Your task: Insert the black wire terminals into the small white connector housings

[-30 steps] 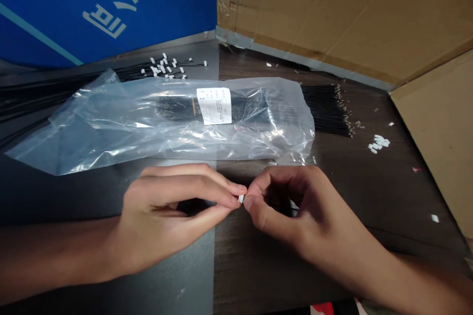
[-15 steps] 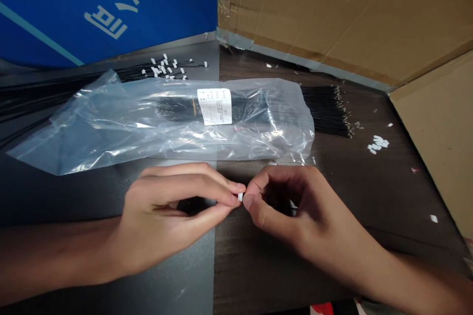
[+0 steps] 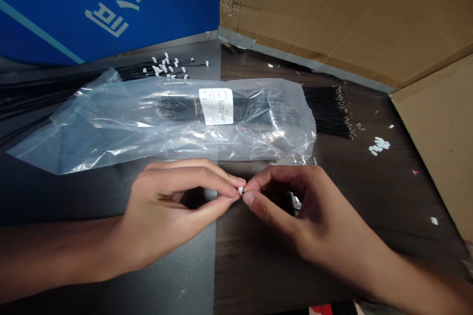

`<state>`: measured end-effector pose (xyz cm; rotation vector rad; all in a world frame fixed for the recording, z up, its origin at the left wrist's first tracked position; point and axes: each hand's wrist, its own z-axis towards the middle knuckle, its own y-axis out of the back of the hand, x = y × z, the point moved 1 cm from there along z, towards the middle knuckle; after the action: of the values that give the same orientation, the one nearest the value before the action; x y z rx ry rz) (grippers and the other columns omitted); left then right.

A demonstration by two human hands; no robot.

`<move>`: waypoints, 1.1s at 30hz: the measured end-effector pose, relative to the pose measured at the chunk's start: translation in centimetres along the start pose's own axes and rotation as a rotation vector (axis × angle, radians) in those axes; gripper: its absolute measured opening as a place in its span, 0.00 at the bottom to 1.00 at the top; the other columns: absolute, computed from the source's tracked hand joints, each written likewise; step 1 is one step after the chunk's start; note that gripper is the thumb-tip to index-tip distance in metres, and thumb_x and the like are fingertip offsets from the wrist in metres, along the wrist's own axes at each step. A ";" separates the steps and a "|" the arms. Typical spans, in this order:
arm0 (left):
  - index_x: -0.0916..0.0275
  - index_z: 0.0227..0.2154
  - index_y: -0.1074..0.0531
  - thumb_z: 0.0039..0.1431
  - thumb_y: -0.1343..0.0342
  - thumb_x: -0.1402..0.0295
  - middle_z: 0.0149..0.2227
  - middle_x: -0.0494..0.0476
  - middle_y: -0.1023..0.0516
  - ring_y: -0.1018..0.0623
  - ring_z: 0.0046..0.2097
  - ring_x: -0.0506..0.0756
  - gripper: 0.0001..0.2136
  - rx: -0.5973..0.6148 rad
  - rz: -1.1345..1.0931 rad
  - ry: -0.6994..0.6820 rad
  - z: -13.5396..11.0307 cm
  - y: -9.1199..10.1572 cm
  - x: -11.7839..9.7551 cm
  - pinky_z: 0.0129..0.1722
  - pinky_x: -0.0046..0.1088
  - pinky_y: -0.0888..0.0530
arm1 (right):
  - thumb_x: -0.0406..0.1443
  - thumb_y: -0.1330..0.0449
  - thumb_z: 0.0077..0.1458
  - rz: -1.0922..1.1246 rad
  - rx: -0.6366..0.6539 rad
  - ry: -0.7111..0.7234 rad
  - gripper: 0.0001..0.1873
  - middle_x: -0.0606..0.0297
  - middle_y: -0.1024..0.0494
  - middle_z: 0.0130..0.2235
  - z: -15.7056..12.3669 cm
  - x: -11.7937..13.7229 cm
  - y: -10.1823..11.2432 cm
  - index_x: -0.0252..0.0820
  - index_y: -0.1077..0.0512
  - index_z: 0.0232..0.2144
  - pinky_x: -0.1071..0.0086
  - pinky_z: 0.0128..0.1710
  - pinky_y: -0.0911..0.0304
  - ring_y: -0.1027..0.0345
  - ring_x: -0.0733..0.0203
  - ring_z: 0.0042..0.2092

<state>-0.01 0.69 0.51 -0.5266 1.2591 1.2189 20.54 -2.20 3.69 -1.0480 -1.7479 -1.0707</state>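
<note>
My left hand point(image 3: 173, 211) and my right hand point(image 3: 303, 211) meet fingertip to fingertip over the dark table point(image 3: 369, 197). Both pinch a tiny white connector point(image 3: 240, 190) between thumb and forefinger. Whether a wire runs from it is hidden by my right fingers. Just beyond my hands lies a clear plastic bag point(image 3: 162, 118) with a white label point(image 3: 216, 106) and a bundle of black wires inside.
Black wires with metal tips point(image 3: 328, 110) stick out of the bag's right end. Small white connectors point(image 3: 379, 145) lie loose at the right. Wires with white connectors point(image 3: 166, 66) lie at the back left. A blue board point(image 3: 107, 5) and cardboard walls point(image 3: 332, 10) close the back and right.
Both hands have shifted slightly upward, still pinching the white connector together. Nothing else on the table has moved.
</note>
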 end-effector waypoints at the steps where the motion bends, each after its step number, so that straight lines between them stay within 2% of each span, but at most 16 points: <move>1: 0.56 0.34 0.14 0.58 0.29 0.80 0.38 0.52 0.10 0.11 0.40 0.54 0.10 0.000 -0.006 -0.003 0.0 0.0 0.1 0.41 0.25 0.14 | 0.33 0.33 0.59 -0.008 0.003 -0.001 0.04 0.68 0.16 0.31 0.0 0.1 0.1 0.40 0.19 0.31 0.76 0.32 0.33 0.26 0.65 0.32; 5: 0.58 0.34 0.15 0.59 0.31 0.81 0.37 0.53 0.10 0.11 0.39 0.53 0.09 -0.002 0.017 -0.029 0.0 0.0 0.1 0.41 0.23 0.15 | 0.29 0.34 0.58 -0.025 0.017 -0.002 0.04 0.70 0.20 0.29 -0.1 0.2 0.4 0.41 0.21 0.30 0.77 0.31 0.35 0.29 0.67 0.31; 13: 0.58 0.32 0.15 0.59 0.31 0.81 0.36 0.53 0.10 0.11 0.36 0.53 0.09 0.027 0.006 -0.036 0.2 0.0 -0.1 0.36 0.22 0.15 | 0.29 0.35 0.57 0.039 0.043 0.004 0.06 0.73 0.27 0.27 0.0 -0.2 -0.3 0.40 0.27 0.29 0.77 0.29 0.40 0.36 0.70 0.29; 19: 0.57 0.32 0.15 0.58 0.32 0.83 0.36 0.53 0.10 0.11 0.36 0.54 0.11 0.037 -0.004 -0.022 0.2 0.1 -0.1 0.36 0.23 0.15 | 0.30 0.36 0.60 0.009 0.045 0.044 0.04 0.73 0.27 0.28 -0.3 -0.7 -0.5 0.40 0.26 0.31 0.76 0.28 0.41 0.35 0.69 0.30; 25: 0.56 0.33 0.15 0.58 0.32 0.82 0.36 0.51 0.10 0.11 0.36 0.54 0.11 0.053 -0.014 -0.049 0.2 0.0 -0.2 0.36 0.23 0.15 | 0.31 0.37 0.61 -0.035 0.038 0.068 0.07 0.72 0.26 0.27 -0.2 -0.7 -0.5 0.41 0.26 0.29 0.76 0.27 0.41 0.35 0.69 0.29; 30: 0.58 0.32 0.15 0.58 0.30 0.81 0.37 0.52 0.10 0.11 0.37 0.52 0.09 0.022 -0.010 -0.019 0.1 0.0 -0.2 0.37 0.21 0.15 | 0.31 0.36 0.62 -0.023 0.033 0.049 0.06 0.72 0.27 0.27 -0.3 -0.7 -0.5 0.41 0.26 0.31 0.76 0.27 0.41 0.35 0.69 0.29; 33: 0.57 0.33 0.15 0.59 0.31 0.81 0.38 0.51 0.10 0.11 0.38 0.53 0.10 0.011 -0.022 0.001 0.0 0.0 -0.2 0.38 0.23 0.15 | 0.33 0.37 0.63 0.001 0.022 0.055 0.06 0.72 0.26 0.27 -0.3 -0.7 -0.5 0.40 0.25 0.32 0.77 0.28 0.40 0.35 0.68 0.29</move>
<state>0.08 0.63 0.70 -0.5321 1.2576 1.1933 20.34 -2.80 2.98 -0.9965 -1.7110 -1.0679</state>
